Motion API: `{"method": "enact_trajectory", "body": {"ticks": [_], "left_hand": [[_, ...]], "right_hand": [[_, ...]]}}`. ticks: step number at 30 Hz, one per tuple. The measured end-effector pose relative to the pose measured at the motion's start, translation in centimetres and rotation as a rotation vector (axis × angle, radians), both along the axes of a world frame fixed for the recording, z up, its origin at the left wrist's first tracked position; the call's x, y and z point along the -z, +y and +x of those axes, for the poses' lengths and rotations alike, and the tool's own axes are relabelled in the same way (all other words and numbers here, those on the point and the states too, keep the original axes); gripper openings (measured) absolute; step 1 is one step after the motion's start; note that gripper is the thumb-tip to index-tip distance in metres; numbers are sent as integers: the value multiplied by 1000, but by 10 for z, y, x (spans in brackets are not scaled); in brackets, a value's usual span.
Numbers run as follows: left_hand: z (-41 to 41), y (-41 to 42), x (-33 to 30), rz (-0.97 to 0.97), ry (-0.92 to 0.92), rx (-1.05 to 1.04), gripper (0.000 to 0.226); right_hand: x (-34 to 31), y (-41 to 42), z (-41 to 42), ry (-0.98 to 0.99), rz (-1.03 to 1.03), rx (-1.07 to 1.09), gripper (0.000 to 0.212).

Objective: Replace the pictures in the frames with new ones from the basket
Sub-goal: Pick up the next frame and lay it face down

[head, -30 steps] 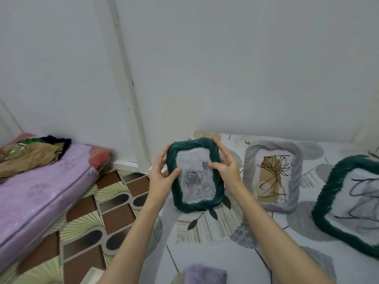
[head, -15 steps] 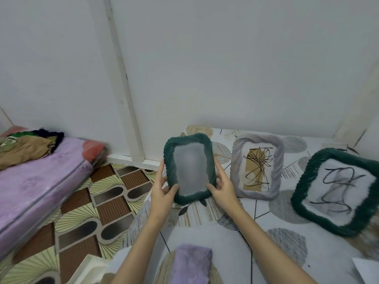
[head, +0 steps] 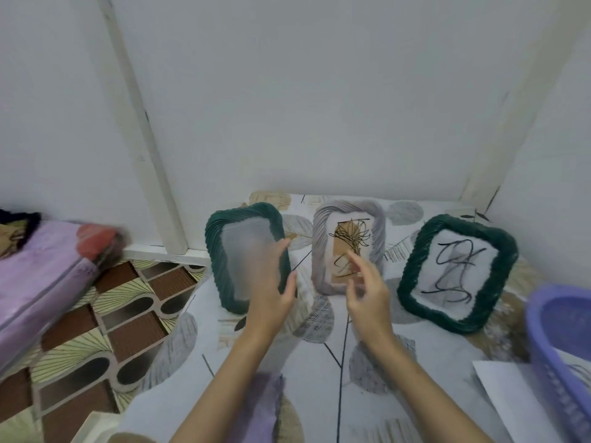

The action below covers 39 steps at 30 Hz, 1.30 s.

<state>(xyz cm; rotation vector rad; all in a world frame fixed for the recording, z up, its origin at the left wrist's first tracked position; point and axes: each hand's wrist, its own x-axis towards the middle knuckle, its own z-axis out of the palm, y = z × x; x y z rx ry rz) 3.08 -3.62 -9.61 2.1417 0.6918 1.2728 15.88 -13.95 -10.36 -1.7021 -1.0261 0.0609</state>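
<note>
Frames, 3 of them, lean upright against the white wall (head: 319, 107) on a leaf-patterned sheet (head: 319, 372). Leftmost is a dark green frame (head: 212, 247) whose picture is a blurred grey smear. Beside it to the right stands a grey twisted frame (head: 379, 225) holding a tan picture with black line work. Well apart from that, farther right, a larger green frame (head: 412, 276) tilts to the right and shows a black scribble on white.

The left hand (head: 271, 292) is in front of the leftmost frame's right edge, fingers fairly straight and the thumb spread; motion blur hides whether it touches the frame. The right hand (head: 367, 292) hovers in front of the grey frame's lower part, fingers loosely spread and holding nothing.

At the right edge sits a purple basket (head: 550, 340), and a white sheet of paper (head: 511, 394) lies just beside it. At the left is a purple mattress (head: 38, 282) on a patterned floor mat (head: 128, 314).
</note>
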Motion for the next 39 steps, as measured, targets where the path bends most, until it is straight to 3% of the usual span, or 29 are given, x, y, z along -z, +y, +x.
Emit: {"method": "enact_trajectory", "body": {"ticks": [3,11,15,21,26,30,33,36,39], "left_hand": [[37,-6,2,-218,87,121,63],[67,10,-6,-726,56,232,77],[46,-2,-11,-715,49,212,68],[-3,-52,-24,-765,-33,267,22],[-35,-102,-39,-793,-83,335,20],[-45,-140,-47,-582,-19,320,22],[-44,-167,-53,-462,3,345,27],[-43,-188,-55,-364,102,429,24],[-45,-205,-65,-517,52,548,19]], "right_hand": [[-7,-2,24,-25,14,158,61],[-14,4,43,183,-98,100,83],[-17,-14,39,227,-130,74,86],[-24,-79,17,283,-147,-5,81],[-30,-130,-5,363,-184,-24,69],[-50,-153,-28,210,-120,60,46],[-75,-162,-41,249,-34,22,37],[-88,-169,-42,277,-26,57,44],[-90,-186,-35,289,-70,148,54]]}}
